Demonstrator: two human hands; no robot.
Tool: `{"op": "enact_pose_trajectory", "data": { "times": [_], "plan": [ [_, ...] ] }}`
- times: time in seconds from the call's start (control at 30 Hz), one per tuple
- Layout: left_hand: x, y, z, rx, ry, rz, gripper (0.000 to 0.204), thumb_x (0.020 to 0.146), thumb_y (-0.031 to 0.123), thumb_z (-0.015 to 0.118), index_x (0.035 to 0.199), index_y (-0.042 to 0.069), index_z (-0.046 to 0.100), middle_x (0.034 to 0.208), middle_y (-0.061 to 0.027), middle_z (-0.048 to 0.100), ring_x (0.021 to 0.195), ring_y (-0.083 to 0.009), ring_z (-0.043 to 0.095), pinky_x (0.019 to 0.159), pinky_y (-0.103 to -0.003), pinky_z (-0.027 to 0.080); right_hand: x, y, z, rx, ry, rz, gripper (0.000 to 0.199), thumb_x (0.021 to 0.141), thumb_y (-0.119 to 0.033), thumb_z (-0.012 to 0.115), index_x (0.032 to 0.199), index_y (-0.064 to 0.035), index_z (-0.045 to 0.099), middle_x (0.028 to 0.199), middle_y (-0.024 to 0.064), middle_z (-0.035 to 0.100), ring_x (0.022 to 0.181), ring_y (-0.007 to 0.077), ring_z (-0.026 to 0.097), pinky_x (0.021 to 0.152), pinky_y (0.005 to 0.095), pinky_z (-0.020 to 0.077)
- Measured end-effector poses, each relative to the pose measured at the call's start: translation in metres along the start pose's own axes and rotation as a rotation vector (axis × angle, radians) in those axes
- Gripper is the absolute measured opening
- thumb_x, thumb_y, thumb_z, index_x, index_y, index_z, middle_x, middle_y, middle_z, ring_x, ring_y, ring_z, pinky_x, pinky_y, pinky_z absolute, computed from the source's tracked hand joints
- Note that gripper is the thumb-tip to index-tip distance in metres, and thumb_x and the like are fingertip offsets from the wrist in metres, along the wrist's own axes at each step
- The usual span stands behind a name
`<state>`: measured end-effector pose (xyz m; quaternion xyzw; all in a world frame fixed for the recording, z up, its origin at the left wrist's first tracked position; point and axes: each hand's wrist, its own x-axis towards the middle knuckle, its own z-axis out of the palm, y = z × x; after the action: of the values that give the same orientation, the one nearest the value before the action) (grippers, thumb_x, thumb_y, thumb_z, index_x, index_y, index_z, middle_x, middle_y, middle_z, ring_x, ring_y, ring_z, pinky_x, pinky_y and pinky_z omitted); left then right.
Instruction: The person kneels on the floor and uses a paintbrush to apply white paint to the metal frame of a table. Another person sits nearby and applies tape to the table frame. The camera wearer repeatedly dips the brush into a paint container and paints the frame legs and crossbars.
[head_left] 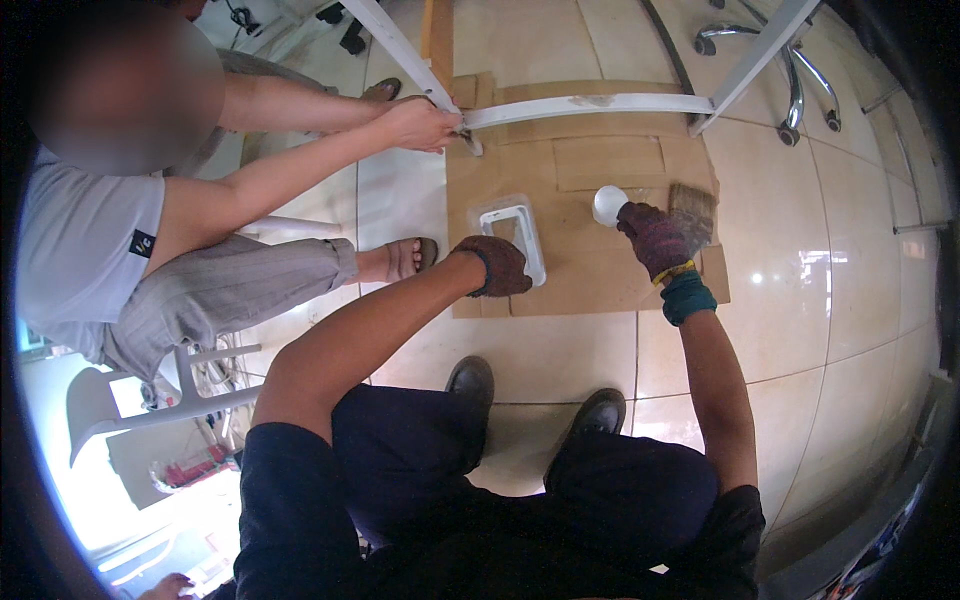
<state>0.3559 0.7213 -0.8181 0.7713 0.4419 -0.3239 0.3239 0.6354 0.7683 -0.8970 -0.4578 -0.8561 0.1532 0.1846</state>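
Observation:
Both my hands wear dark knit gloves. My left hand [495, 264] rests, fingers curled, on the edge of a clear plastic tray [522, 232] lying on flattened cardboard [600, 165]. My right hand [655, 238] grips the handle of a paintbrush [692, 208], its bristles pointing away from me, right beside a small white round cup [608, 203]. Just beyond the cardboard stands a white-painted metal frame [580, 104].
Another person sits at the left, a hand [420, 124] on the frame's corner and a sandalled foot [408, 258] near the tray. Chrome chair legs [795, 85] stand at the far right. A white plastic chair [150, 400] is at my lower left. My shoes [470, 385] are on the tiled floor.

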Motion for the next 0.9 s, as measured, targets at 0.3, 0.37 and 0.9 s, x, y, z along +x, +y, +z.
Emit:
{"op": "enact_pose_trajectory", "data": {
  "times": [0.3, 0.37, 0.9],
  "plan": [
    [0.000, 0.000, -0.007, 0.018, -0.037, -0.047, 0.050, 0.087, 0.043, 0.038, 0.092, 0.002, 0.066, 0.098, -0.0187, 0.064, 0.093, -0.0345, 0.061, 0.084, -0.045, 0.046, -0.002, 0.014, 0.004, 0.053, 0.028, 0.004, 0.016, 0.080, -0.016, 0.060, 0.094, -0.0083, 0.057, 0.086, 0.0162, 0.061, 0.079, 0.0353, 0.060, 0.067, 0.0441, 0.0475],
    [-0.001, 0.001, -0.008, 0.015, -0.038, -0.054, 0.051, 0.087, 0.044, 0.038, 0.092, 0.002, 0.066, 0.098, -0.0187, 0.064, 0.093, -0.0345, 0.061, 0.084, -0.045, 0.046, 0.000, 0.015, 0.002, 0.059, 0.016, 0.031, 0.016, 0.080, -0.015, 0.059, 0.094, -0.0081, 0.057, 0.086, 0.0163, 0.061, 0.079, 0.0354, 0.060, 0.067, 0.0443, 0.0475],
    [0.001, 0.003, -0.012, 0.058, 0.002, -0.011, 0.049, 0.088, 0.043, 0.039, 0.093, 0.002, 0.066, 0.099, -0.0188, 0.064, 0.092, -0.0347, 0.061, 0.084, -0.045, 0.047, -0.004, 0.020, -0.002, 0.019, -0.010, 0.096, 0.018, 0.080, -0.016, 0.061, 0.096, -0.0083, 0.059, 0.091, 0.0157, 0.063, 0.086, 0.0352, 0.059, 0.075, 0.0423, 0.0477]
  ]
}}
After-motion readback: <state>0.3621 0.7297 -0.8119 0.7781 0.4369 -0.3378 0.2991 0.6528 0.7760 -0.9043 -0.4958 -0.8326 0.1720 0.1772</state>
